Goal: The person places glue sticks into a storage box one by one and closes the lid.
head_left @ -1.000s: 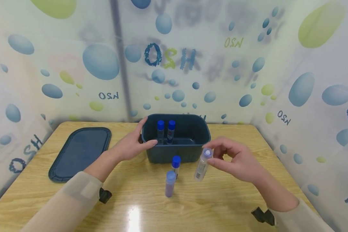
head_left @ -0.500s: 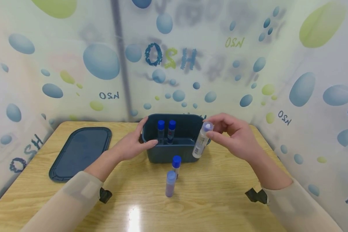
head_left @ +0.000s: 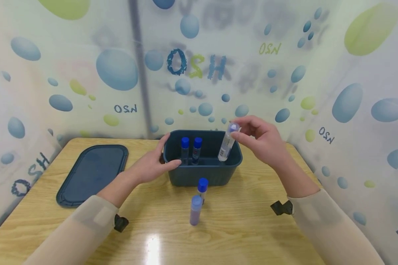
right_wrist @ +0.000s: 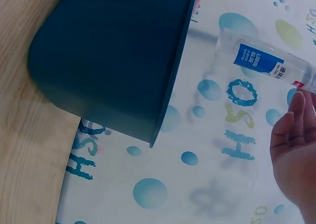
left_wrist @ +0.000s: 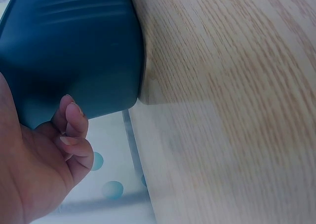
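While the left hand (head_left: 151,165) holds the plastic bin (head_left: 202,176), the right hand (head_left: 263,141) pinches a probably light, slick liquid glue bottle (head_left: 226,146) near its cap (head_left: 233,127), the sensible hold.

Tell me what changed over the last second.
The right grip carried the clear glue bottle up and forward, from in front of the bin to above its right end. Nothing was released. The left grip on the bin, the lid and the four other bottles stayed put.

The bottle (right_wrist: 266,60) reads "LIQUID GLUE" — the backdrop (head_left: 199,42), "OSH" and "OSN".
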`<state>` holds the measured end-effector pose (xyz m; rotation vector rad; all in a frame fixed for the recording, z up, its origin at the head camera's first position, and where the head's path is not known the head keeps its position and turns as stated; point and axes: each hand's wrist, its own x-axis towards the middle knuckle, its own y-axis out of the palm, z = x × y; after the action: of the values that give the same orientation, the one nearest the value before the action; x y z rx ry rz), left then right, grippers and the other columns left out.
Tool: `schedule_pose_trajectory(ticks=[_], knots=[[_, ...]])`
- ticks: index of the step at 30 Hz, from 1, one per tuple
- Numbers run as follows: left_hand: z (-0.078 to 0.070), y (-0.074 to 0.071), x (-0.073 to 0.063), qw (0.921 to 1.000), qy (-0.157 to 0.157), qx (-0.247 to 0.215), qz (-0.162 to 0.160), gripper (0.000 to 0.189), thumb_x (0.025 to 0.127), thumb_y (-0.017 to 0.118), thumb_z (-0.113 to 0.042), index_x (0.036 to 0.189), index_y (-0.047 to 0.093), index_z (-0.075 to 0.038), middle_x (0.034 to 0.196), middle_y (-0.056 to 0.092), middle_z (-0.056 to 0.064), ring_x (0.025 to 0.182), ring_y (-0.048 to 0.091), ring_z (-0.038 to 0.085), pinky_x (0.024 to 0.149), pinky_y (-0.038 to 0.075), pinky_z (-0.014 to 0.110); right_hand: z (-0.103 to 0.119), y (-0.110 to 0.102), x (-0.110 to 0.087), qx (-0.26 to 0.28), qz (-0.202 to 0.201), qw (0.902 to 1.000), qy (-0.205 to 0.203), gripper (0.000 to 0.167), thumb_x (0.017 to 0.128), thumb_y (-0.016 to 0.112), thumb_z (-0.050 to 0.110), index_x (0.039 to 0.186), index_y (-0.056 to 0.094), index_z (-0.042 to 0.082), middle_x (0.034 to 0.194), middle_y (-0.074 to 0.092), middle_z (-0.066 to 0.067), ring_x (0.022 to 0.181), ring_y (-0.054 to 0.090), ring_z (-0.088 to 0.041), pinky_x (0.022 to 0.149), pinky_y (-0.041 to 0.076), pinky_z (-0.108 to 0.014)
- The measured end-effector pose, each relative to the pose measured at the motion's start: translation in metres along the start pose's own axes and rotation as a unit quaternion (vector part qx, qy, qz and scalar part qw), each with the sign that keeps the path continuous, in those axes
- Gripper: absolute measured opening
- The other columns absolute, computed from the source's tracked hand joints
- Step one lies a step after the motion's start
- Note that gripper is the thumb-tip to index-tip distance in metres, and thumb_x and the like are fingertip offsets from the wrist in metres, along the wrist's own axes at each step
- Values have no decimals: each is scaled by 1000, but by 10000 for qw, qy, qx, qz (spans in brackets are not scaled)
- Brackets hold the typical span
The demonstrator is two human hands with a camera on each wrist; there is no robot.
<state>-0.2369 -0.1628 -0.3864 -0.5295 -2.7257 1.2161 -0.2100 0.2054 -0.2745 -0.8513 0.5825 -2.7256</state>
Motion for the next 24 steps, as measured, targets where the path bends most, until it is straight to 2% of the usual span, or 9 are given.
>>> schedule_pose_trajectory(ticks=[8,14,21,24], knots=[[0,0,0,10000,-3,18,3,114,100,63,-76,176,-13,-37,77,62,7,71,59,23,66,46,39,-16,6,14,137,-3,9999,17,33,103,76,8,135,75,8,94,71,2,73,58,-21,66,50,-28],[0,0,0,10000,16,22,-10,113,101,63,-75,176,-12,-37,77,62,7,71,59,23,65,46,39,-29,9,21,0,9,9997,247,33,105,76,16,138,74,12,104,74,5,80,64,-21,72,54,-27],[-1,0,0,10000,1,3,4,114,100,63,-75,176,-13,-37,77,62,7,70,58,23,65,46,39,-47,15,30,-160,30,9983,556,33,106,75,23,139,74,16,113,74,2,92,64,-42,77,54,-26],[-1,0,0,10000,-9,-10,15,114,100,63,-76,176,-13,-37,76,61,7,69,58,24,65,45,39,-53,18,33,-254,74,9973,689,34,107,75,25,139,73,15,119,74,-2,97,65,-41,82,55,-27]])
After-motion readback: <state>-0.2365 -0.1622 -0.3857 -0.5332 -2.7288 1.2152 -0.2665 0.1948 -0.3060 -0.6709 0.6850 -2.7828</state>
